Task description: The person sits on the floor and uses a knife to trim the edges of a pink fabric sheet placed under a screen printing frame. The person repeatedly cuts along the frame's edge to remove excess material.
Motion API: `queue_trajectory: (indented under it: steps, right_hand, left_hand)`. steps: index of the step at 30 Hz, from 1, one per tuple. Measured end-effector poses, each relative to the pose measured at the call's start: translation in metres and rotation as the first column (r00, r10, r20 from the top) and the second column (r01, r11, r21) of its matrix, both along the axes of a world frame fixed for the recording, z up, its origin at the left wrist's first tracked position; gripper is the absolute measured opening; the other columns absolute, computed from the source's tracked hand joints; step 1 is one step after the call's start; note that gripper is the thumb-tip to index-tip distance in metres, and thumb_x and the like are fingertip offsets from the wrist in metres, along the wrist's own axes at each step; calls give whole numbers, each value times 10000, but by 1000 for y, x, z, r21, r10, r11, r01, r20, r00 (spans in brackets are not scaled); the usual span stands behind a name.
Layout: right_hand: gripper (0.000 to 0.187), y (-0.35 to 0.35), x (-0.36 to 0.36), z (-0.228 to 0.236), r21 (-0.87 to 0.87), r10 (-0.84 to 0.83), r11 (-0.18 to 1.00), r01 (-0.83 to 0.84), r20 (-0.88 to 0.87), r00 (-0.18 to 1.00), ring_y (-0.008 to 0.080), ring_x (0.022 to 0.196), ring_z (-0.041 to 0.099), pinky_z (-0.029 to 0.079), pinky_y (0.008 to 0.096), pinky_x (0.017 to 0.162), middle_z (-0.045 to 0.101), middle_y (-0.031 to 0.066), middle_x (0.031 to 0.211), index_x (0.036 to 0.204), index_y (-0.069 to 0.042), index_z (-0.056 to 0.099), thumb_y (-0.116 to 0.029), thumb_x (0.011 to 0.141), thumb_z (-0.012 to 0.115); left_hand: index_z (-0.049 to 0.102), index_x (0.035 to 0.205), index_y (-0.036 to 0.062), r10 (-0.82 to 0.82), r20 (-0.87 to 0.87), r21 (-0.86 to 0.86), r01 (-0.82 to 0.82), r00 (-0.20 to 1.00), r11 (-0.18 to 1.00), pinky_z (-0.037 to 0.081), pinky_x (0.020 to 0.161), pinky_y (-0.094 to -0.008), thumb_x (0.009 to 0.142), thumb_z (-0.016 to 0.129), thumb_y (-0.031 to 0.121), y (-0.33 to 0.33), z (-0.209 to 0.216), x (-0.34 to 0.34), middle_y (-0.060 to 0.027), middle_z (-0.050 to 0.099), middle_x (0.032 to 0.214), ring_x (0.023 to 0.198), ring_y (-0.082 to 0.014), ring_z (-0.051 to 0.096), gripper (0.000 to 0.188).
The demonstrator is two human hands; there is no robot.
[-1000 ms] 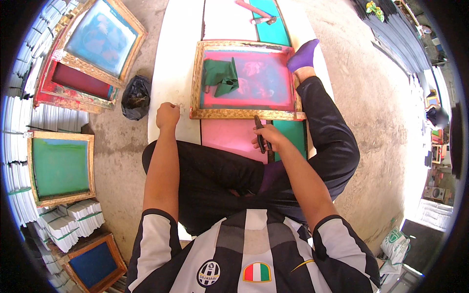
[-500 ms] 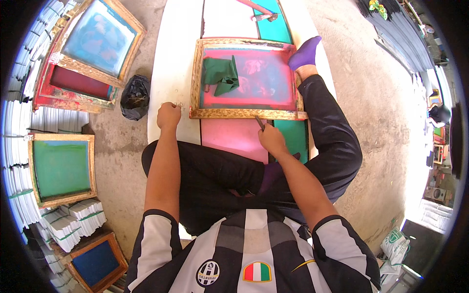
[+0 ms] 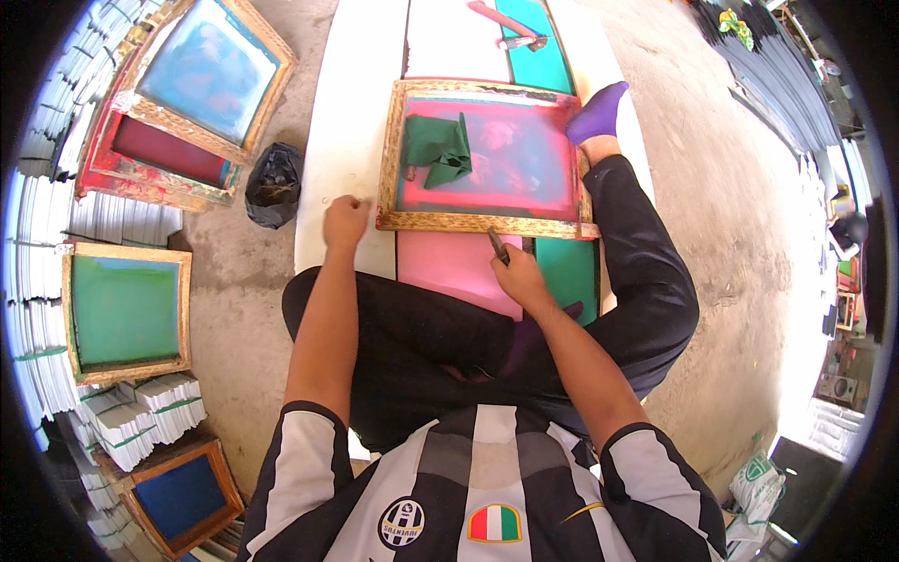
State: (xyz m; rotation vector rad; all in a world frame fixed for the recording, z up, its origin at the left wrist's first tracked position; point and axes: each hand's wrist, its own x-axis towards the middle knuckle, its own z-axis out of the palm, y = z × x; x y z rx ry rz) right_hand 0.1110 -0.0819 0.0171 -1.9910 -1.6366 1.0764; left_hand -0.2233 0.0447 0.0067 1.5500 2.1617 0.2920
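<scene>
A wooden screen-printing frame (image 3: 487, 226) with pink and blue mesh lies on the board in front of me. On the left of its mesh rests a crumpled dark green cloth (image 3: 438, 150). My right hand (image 3: 520, 272) is closed around a short, dark, narrow tool (image 3: 498, 246), whose kind I cannot tell. The tool's tip is at the frame's near rail; whether it touches is unclear. My left hand (image 3: 346, 223) is closed beside the frame's near left corner, over the white part of the board. What its fingers hold, if anything, is hidden.
A hammer (image 3: 510, 22) lies at the board's far end. My purple-socked foot (image 3: 599, 114) rests against the frame's right side. Left on the floor are a black plastic bag (image 3: 273, 185), a green screen frame (image 3: 126, 309), other frames and paper stacks (image 3: 140, 419).
The whole view has shifted slightly, so the board and frame appear farther right. My left hand has come a little closer to the frame's near left corner. My right hand still grips the tool.
</scene>
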Motion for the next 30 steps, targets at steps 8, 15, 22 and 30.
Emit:
queue_trajectory:
  steps: [8,15,22,30]
  right_hand:
    - [300,1,-44,14,25,122,993,-119,-188,975,453,801,654,497,509,741,657,275,812,946,20,629,-274,891,602]
    - [302,2,-52,1,-37,129,989,-146,-295,947,368,751,674,508,462,710,663,227,790,968,19,628,-269,881,625]
    - [246,-2,-45,-28,-254,-48,961,-114,-555,831,235,732,674,529,385,665,667,147,805,1015,21,598,-160,853,637]
    - [251,-3,8,-45,-317,-399,902,293,-354,846,237,677,674,510,405,544,664,174,796,986,46,594,-152,836,629]
  left_hand:
    - [713,965,9,-252,790,40,364,559,931,466,521,-271,941,693,315,-43,30,79,-38,680,783,591,-128,638,308]
    - [668,910,54,-148,881,-61,418,450,906,424,499,-250,947,680,268,-43,19,77,-14,634,728,571,-118,619,218]
    - [677,929,20,-93,813,-79,266,575,961,476,553,-290,945,662,252,-32,7,68,-54,661,764,622,-154,641,234]
    - [736,985,9,-24,50,66,21,998,998,536,832,-450,873,684,333,15,4,-18,-211,731,974,922,-354,707,346]
